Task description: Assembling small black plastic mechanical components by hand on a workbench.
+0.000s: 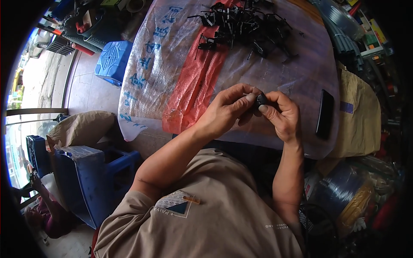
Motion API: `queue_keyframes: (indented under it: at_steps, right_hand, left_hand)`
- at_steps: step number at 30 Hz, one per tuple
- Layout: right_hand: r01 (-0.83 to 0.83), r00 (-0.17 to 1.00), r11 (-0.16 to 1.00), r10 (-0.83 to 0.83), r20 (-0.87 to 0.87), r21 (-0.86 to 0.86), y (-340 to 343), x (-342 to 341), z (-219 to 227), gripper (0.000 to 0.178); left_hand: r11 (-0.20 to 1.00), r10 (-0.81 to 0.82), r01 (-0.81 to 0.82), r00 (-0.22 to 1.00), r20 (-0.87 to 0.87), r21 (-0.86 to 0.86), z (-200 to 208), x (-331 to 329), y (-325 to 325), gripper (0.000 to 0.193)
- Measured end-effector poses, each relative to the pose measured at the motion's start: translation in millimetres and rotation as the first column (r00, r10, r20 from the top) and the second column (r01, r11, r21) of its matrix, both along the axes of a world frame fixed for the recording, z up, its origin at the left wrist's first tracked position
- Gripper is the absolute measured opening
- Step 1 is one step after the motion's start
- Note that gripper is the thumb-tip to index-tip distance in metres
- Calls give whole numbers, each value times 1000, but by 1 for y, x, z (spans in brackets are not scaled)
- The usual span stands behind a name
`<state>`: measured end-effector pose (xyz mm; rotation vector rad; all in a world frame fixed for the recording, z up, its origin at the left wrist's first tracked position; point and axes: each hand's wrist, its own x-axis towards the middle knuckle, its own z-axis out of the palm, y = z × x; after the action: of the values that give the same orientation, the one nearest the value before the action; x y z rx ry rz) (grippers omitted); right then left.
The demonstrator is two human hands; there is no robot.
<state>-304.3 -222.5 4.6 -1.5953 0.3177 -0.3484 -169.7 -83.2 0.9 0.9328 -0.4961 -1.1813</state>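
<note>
Left hand (234,104): we saw it pinching the black part (261,100).
Right hand (282,115): pinched it too.
Black part: sat above the plastic sheet (297,73).
Risk: we judged slipping possible, from fingertip-only grip.

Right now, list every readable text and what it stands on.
I'll copy no wording, only place it.
Sheet: large blue characters down its left side.
Shirt: chest print, finest lines too small to read.
Shirt: small pale lettering on its right side.
Held part: any marking too small to make out.
</note>
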Motion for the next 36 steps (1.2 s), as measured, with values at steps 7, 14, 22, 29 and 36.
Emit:
queue_keyframes:
  at_steps: [7, 14, 22, 29, 36]
  right_hand:
    - [-32, 991, 999, 33, -130, 7, -2, 1, 6, 9]
    - [-79, 985, 984, 53, -161, -162, 1, 19, 13, 10]
    - [182, 975, 783, -224, 3, -594, -43, 77, 4, 31]
    - [174, 984, 549, -61, 168, -817, -38, 90, -27, 19]
    - [305, 952, 931, -298, 67, -199, -27, 53, 4, 14]
  left_hand:
    - [1000, -16, 26, 849, 529, -11, -9, 10, 4, 29]
    - [999, -9, -23, 557, 830, 26, -4, 20, 2, 32]
    - [997, 78, -73, 978, -196, 31, -17, 41, 3, 28]
    - [956, 268, -227, 932, -245, 185, -21, 60, 10, 16]
    - [954, 221, -281, 895, 388, 103, -3, 54, 7, 31]
